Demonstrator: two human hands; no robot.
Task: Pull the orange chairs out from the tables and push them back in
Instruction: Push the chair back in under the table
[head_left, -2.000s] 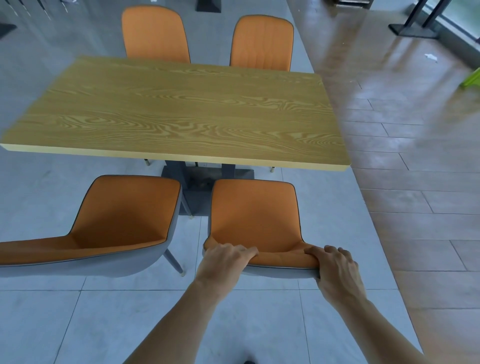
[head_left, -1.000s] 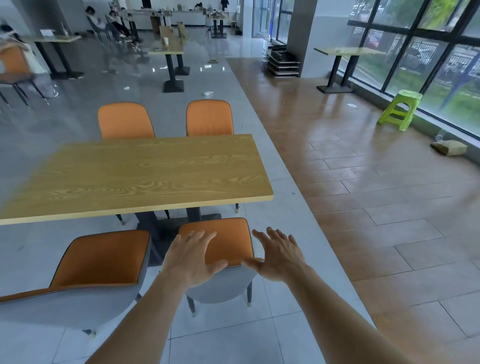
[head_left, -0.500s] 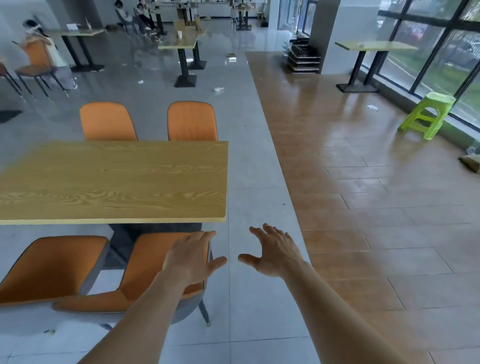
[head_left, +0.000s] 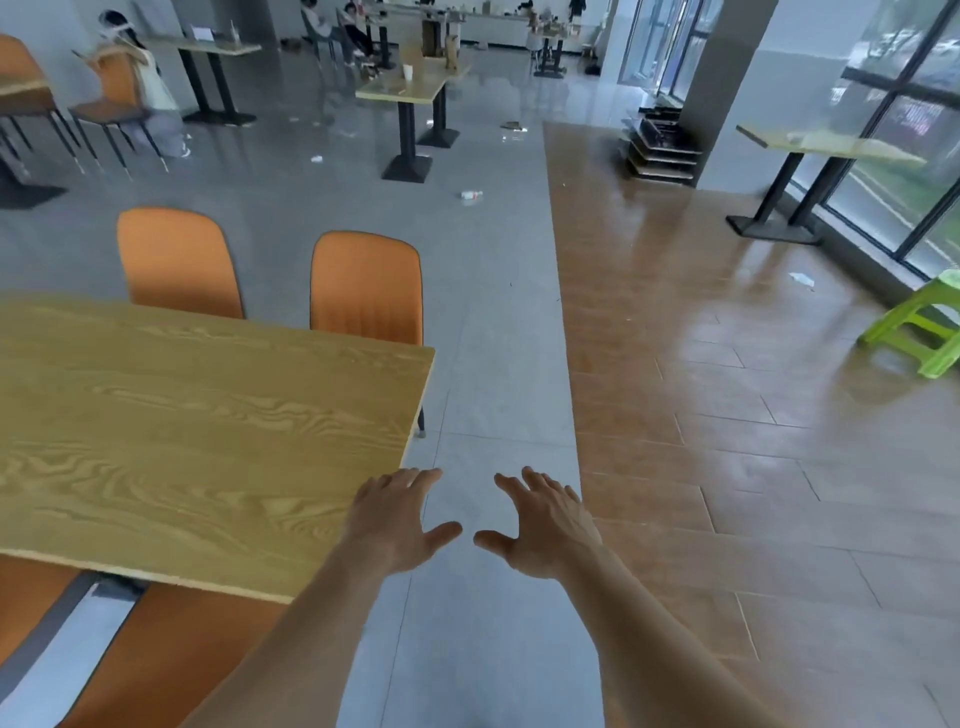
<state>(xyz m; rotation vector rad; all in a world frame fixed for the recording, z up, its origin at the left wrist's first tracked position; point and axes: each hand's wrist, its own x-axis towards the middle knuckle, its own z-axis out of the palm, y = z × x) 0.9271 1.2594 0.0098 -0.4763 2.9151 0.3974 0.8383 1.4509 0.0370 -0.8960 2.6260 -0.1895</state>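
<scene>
Orange chairs (head_left: 363, 286) tucked at table (head_left: 208, 415); hands (head_left: 467, 519) spread, holding nothing.

Near orange chair (head_left: 171, 654) left of left hand (head_left: 395, 525): mostly hidden under wooden table (head_left: 197, 426), cut by bottom edge. Far tabletop items blurred.

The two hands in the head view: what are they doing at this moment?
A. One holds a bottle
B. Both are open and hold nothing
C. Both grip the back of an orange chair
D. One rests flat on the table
B: the left hand and the right hand have spread fingers and hold nothing.
</scene>
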